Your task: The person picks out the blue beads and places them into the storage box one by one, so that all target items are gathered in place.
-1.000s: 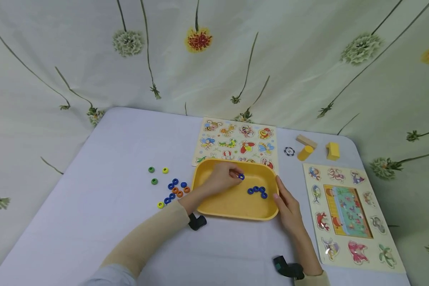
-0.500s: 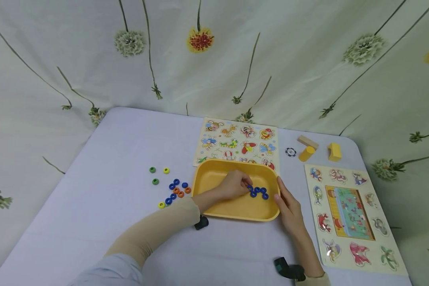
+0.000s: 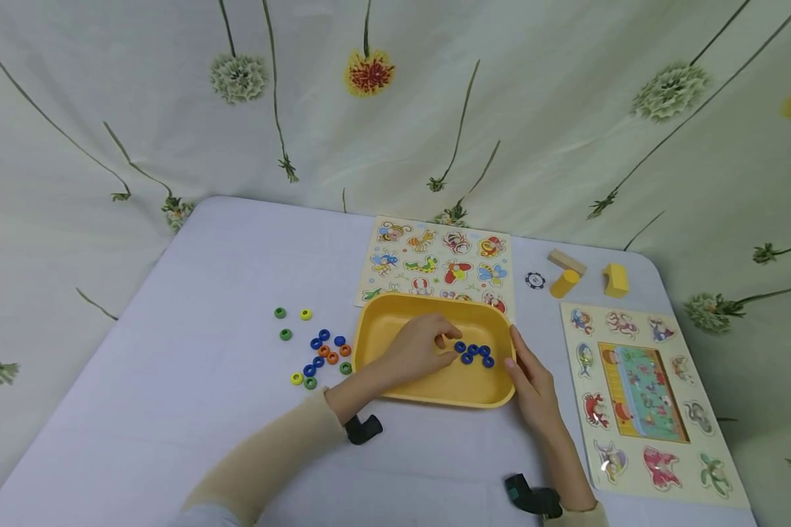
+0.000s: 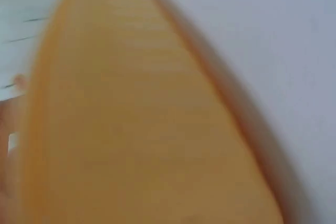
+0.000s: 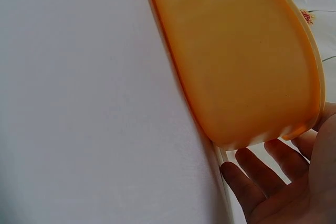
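Several blue ring-shaped beads (image 3: 473, 350) lie grouped on the floor of a yellow plastic tray (image 3: 435, 388), toward its right side. Over the tray, just left of these beads, is my left hand (image 3: 415, 351), its thumb and forefinger spread apart with nothing between them. My right hand (image 3: 534, 388) holds the tray's right end, thumb at the rim. In the right wrist view, the fingers (image 5: 257, 174) of that hand lie against the outside of the tray wall (image 5: 241, 61). The left wrist view is blurred and mostly filled by the tray's outer side (image 4: 136, 103).
Left of the tray lie loose beads: blue (image 3: 324, 334), orange (image 3: 332, 358), green (image 3: 286, 334) and yellow (image 3: 306, 315). An insect puzzle board (image 3: 435, 249) sits behind the tray, a sea-animal board (image 3: 593, 366) to the right. Yellow blocks (image 3: 615, 280) and a chip (image 3: 535, 280) stand at the back right.
My left hand carried a blue bead down to the others in the tray, let go of it and drew back a little to the left. The right hand stays at the tray's end.
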